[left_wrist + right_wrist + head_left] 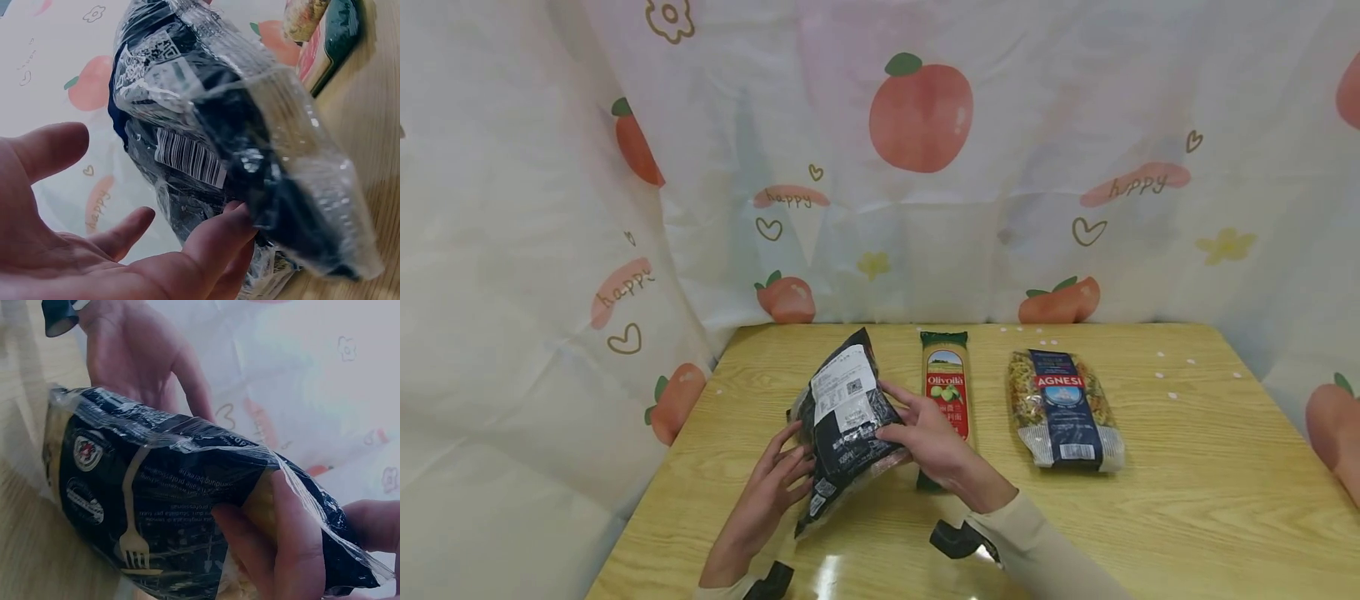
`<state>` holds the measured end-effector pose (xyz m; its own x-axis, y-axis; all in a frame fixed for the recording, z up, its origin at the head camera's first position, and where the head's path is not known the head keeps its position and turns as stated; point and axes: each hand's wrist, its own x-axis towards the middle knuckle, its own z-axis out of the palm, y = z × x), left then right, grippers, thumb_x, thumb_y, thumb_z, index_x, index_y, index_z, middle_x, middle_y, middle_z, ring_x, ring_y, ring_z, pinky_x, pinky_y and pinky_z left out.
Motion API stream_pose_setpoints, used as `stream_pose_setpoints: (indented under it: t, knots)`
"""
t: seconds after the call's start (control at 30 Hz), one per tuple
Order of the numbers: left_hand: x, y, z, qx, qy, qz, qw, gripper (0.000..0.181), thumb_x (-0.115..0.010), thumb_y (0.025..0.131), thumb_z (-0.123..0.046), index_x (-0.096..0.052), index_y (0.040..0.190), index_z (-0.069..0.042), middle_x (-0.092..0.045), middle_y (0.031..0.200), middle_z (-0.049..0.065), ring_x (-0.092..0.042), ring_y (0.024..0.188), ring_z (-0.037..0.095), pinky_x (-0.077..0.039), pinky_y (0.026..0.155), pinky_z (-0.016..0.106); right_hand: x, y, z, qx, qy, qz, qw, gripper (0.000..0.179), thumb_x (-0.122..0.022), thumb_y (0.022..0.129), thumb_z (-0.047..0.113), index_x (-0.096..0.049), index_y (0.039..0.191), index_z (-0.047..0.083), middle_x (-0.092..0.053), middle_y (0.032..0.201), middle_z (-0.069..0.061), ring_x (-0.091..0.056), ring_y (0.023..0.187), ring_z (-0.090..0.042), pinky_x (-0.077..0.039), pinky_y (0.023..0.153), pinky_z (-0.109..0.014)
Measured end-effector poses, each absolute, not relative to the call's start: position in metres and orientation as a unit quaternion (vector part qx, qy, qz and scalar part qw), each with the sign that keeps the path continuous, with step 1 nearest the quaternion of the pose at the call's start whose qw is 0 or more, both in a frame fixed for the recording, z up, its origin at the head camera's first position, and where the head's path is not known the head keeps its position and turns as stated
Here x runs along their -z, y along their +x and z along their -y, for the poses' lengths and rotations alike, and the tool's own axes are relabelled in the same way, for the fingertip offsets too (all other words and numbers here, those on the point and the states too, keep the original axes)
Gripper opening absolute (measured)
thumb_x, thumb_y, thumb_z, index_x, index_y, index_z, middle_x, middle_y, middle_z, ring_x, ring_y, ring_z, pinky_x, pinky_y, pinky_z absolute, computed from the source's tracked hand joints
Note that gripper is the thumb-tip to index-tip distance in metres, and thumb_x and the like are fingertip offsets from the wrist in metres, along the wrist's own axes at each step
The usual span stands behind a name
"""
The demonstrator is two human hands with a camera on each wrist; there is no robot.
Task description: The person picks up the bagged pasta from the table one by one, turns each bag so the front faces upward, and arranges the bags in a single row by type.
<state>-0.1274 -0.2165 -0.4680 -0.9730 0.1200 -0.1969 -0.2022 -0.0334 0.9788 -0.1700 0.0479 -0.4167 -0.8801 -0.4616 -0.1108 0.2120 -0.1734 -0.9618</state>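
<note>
A dark plastic bag of pasta (850, 421) with a white label is tilted above the near left of the table. My right hand (936, 437) grips its right side, thumb on the labelled face and fingers (299, 537) against the back, which bears a printed fork. At the bag's left edge is my left hand (767, 492). In the left wrist view, its thumb (53, 150) stands off from the bag while a finger (219, 240) touches it near the barcode.
Right of the bag, a long Olivoilà pasta packet (945, 375) lies on the wooden table (1187, 533), partly behind my right hand. Farther right lies an Agnesi pasta bag (1063, 408). A fruit-print curtain (925, 242) hangs behind the table and at both sides.
</note>
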Motion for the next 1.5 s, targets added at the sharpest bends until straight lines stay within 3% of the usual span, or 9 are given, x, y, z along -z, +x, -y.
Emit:
stream_pose_setpoints:
  t: [0.13, 0.27, 0.4, 0.6, 0.77, 0.9, 1.07, 1.3, 1.5]
  knots:
    - [0.469, -0.129, 0.216, -0.73, -0.017, -0.673, 0.119, 0.055, -0.044, 0.11, -0.028, -0.027, 0.161, -0.02, -0.045, 0.146, 0.02, -0.059, 0.123, 0.024, -0.051, 0.102, 0.038, 0.411, -0.169, -0.045, 0.749, -0.111, -0.62, 0.207, 0.081, -0.061, 0.091, -0.006, -0.029, 0.163, 0.01, -0.053, 0.148, -0.034, -0.073, 0.102, -0.027, -0.064, 0.065, -0.03]
    - [0.469, -0.129, 0.216, -0.738, -0.003, -0.661, 0.136, 0.055, -0.042, 0.11, -0.029, -0.024, 0.161, -0.018, -0.041, 0.154, 0.024, -0.057, 0.131, 0.028, -0.05, 0.103, 0.036, 0.406, -0.168, -0.041, 0.723, -0.134, -0.65, 0.193, 0.079, -0.065, 0.089, -0.002, -0.035, 0.161, 0.011, -0.057, 0.144, -0.033, -0.072, 0.098, -0.025, -0.061, 0.06, -0.029]
    - [0.468, -0.129, 0.217, -0.752, 0.003, -0.642, 0.151, 0.055, -0.04, 0.111, -0.031, -0.02, 0.159, -0.018, -0.033, 0.158, 0.023, -0.056, 0.132, 0.027, -0.051, 0.103, 0.033, 0.402, -0.168, -0.035, 0.694, -0.181, -0.674, 0.18, 0.076, -0.065, 0.089, 0.0, -0.038, 0.16, 0.009, -0.058, 0.143, -0.032, -0.071, 0.1, -0.024, -0.063, 0.062, -0.034]
    - [0.463, -0.125, 0.222, -0.78, 0.011, -0.605, 0.162, 0.054, -0.037, 0.111, -0.029, -0.014, 0.158, -0.016, -0.045, 0.142, 0.007, -0.06, 0.124, 0.018, -0.054, 0.101, 0.032, 0.397, -0.164, -0.026, 0.673, -0.222, -0.683, 0.178, 0.074, -0.063, 0.092, 0.001, -0.036, 0.16, 0.009, -0.056, 0.147, -0.029, -0.07, 0.103, -0.024, -0.065, 0.065, -0.037]
    - [0.452, -0.118, 0.227, -0.79, 0.031, -0.585, 0.183, 0.06, -0.031, 0.112, -0.031, -0.001, 0.162, -0.017, -0.036, 0.153, 0.014, -0.056, 0.128, 0.018, -0.053, 0.103, 0.031, 0.391, -0.16, -0.015, 0.662, -0.224, -0.691, 0.185, 0.073, -0.066, 0.092, 0.005, -0.039, 0.16, 0.015, -0.053, 0.151, -0.024, -0.066, 0.112, -0.027, -0.065, 0.069, -0.041]
    - [0.45, -0.115, 0.229, -0.803, 0.053, -0.563, 0.187, 0.06, -0.026, 0.112, -0.033, 0.004, 0.161, -0.016, -0.032, 0.155, 0.016, -0.056, 0.128, 0.017, -0.054, 0.104, 0.03, 0.387, -0.159, -0.009, 0.656, -0.239, -0.692, 0.182, 0.073, -0.067, 0.092, 0.008, -0.039, 0.159, 0.012, -0.051, 0.152, -0.025, -0.063, 0.119, -0.032, -0.065, 0.077, -0.039]
    - [0.452, -0.114, 0.232, -0.833, 0.075, -0.511, 0.195, 0.045, -0.021, 0.112, -0.037, -0.006, 0.152, -0.022, -0.04, 0.143, 0.005, -0.059, 0.126, 0.015, -0.054, 0.104, 0.03, 0.384, -0.157, -0.002, 0.645, -0.263, -0.695, 0.18, 0.075, -0.069, 0.091, 0.011, -0.038, 0.159, 0.008, -0.048, 0.154, -0.025, -0.059, 0.129, -0.034, -0.06, 0.097, -0.042]
    - [0.467, -0.113, 0.237, -0.876, 0.141, -0.417, 0.198, 0.042, -0.006, 0.111, -0.034, -0.032, 0.144, -0.031, -0.053, 0.137, 0.0, -0.061, 0.122, 0.013, -0.054, 0.103, 0.03, 0.379, -0.152, 0.006, 0.611, -0.271, -0.722, 0.179, 0.082, -0.076, 0.088, 0.014, -0.038, 0.16, 0.015, -0.051, 0.152, -0.022, -0.064, 0.12, -0.026, -0.059, 0.096, -0.034]
    - [0.474, -0.109, 0.238, -0.891, 0.123, -0.392, 0.193, 0.045, -0.007, 0.111, -0.04, -0.04, 0.141, -0.034, -0.058, 0.135, -0.002, -0.06, 0.117, 0.011, -0.054, 0.097, 0.028, 0.379, -0.149, 0.015, 0.559, -0.298, -0.76, 0.143, 0.081, -0.082, 0.085, 0.018, -0.045, 0.157, 0.022, -0.06, 0.145, -0.008, -0.062, 0.119, -0.017, -0.054, 0.095, -0.026]
